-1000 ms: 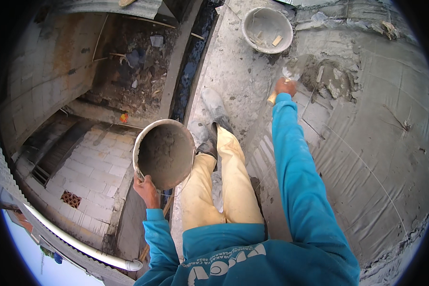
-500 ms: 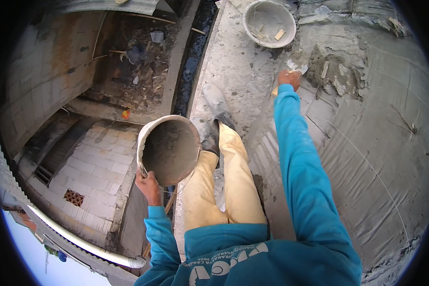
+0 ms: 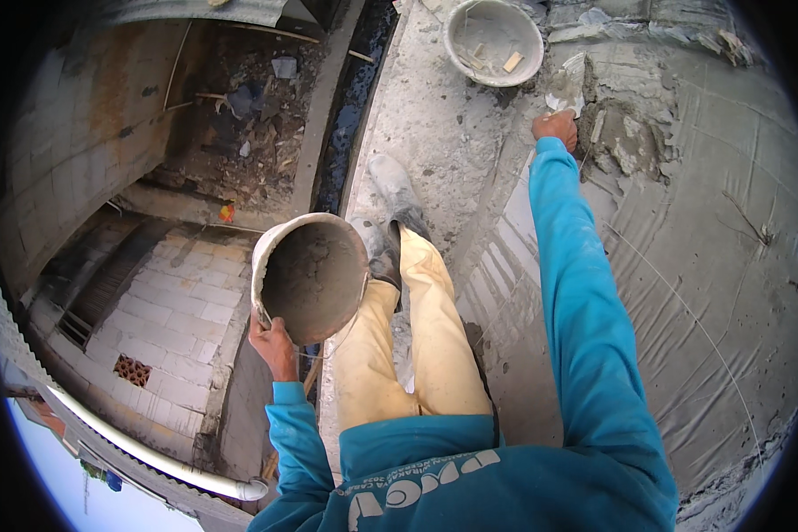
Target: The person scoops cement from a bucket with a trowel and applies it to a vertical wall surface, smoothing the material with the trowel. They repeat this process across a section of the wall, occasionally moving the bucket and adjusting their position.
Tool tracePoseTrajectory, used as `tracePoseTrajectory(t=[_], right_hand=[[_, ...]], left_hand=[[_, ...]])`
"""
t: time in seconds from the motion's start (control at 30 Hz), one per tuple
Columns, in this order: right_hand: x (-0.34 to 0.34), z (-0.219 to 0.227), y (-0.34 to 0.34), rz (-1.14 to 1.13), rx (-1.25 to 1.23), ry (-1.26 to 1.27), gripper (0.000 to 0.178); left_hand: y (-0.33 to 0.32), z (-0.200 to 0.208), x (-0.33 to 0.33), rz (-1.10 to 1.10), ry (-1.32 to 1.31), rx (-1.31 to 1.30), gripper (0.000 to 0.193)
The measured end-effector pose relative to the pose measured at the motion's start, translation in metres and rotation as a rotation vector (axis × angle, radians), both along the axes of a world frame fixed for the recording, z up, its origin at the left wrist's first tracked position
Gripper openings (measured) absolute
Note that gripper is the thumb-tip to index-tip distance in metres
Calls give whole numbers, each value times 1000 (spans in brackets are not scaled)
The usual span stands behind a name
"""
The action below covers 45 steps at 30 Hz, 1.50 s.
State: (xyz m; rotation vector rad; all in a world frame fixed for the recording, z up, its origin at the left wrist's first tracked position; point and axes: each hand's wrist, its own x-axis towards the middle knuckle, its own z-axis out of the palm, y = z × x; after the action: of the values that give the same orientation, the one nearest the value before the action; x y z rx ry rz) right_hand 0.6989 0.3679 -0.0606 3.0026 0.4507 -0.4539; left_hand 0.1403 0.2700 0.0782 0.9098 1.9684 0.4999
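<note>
My left hand (image 3: 275, 348) is closed on the near rim of a round bucket (image 3: 261, 257), which is tilted so that its mouth faces me. Grey mortar (image 3: 317, 279) lies inside it. With my right arm stretched far forward, my right hand (image 3: 556, 130) grips a trowel; its handle is mostly hidden in the fist. The pale trowel blade (image 3: 569, 84) points away from me, against the wall surface. Just right of that hand is a rough, thick patch of wet mortar (image 3: 628, 146). Around it spreads smoother grey plaster (image 3: 718, 284).
A grey basin (image 3: 457, 53) with small wooden pieces stands ahead on the concrete ledge (image 3: 434, 124) under my boots. Left of the ledge runs a narrow water channel (image 3: 350, 115), then a drop to a lower yard with debris. A thin string (image 3: 683, 324) crosses the plaster.
My right hand has moved forward and slightly right, and the trowel blade now shows more fully, pointing away. My left hand keeps the bucket in nearly the same place.
</note>
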Motion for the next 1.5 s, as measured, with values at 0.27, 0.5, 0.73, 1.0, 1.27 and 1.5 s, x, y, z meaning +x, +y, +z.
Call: tracePoseTrajectory(t=[0.27,0.5,0.73,1.0,1.27,1.5], right_hand=[[-44,33,-22,472,218,36,33],[-90,161,-27,60,512,1154,37],[-81,114,-65,-124,473,645,32],[-116,78,-98,-154,574,632,23],[-100,48,-96,-548,679,808,34],[-69,27,-75,-873,883,684,26]], left_hand=[[1,5,0,16,0,-1,43],[0,8,-1,7,41,29,46],[-3,11,-3,22,4,121,47],[-1,15,-4,61,134,-135,47],[-12,8,-6,-40,83,39,47],[-8,16,-1,-8,43,-73,47]])
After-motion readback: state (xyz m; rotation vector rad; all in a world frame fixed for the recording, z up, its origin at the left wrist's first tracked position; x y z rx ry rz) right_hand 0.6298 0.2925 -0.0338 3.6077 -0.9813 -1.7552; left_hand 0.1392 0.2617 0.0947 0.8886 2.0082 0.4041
